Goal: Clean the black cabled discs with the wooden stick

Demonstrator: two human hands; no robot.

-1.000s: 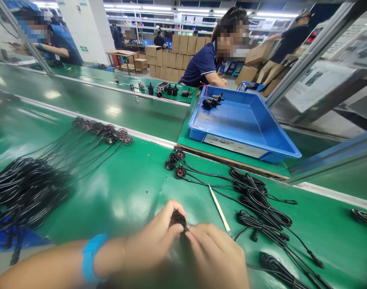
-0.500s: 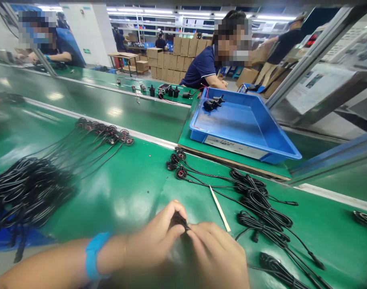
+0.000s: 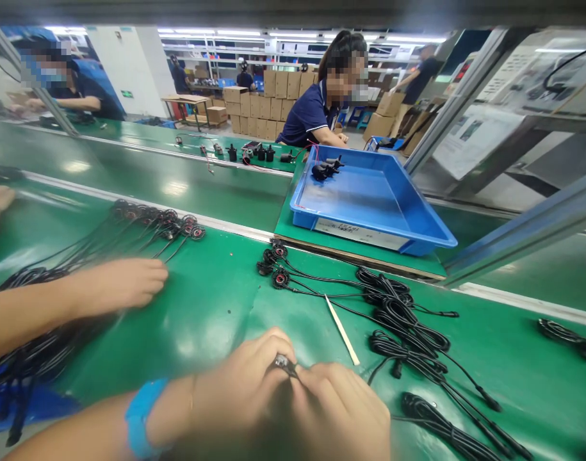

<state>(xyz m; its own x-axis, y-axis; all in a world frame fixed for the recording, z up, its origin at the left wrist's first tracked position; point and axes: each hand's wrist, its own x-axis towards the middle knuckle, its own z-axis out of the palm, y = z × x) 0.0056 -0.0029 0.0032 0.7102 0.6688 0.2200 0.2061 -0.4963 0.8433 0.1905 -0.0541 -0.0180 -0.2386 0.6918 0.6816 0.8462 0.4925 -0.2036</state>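
Near the bottom centre of the head view, my left hand [image 3: 257,378], with a blue wristband [image 3: 141,416], pinches a small black part [image 3: 285,363] with a shiny patch on top. My right hand [image 3: 343,400] meets it from the other side, thumb and fingers pressed together on the same part. My fingers cover most of it. A black cable bundle [image 3: 446,426] lies right of my right hand, its lead running behind that hand. Beyond my fingers lie a pale thin stick [image 3: 341,330] and several round black parts with red rings [image 3: 280,278] on cables.
More coiled cables [image 3: 408,320] lie at the right. Another person's hand [image 3: 124,285] reaches over a cable heap [image 3: 38,346] at the left. A blue tray [image 3: 369,234] holding black parts stands beyond a metal rail. A co-worker [image 3: 305,115] sits behind it.
Another person's arm has come in from the left over the cable heap. My hands stay together on the small black part, which now shows a shiny face. The view has shifted slightly.
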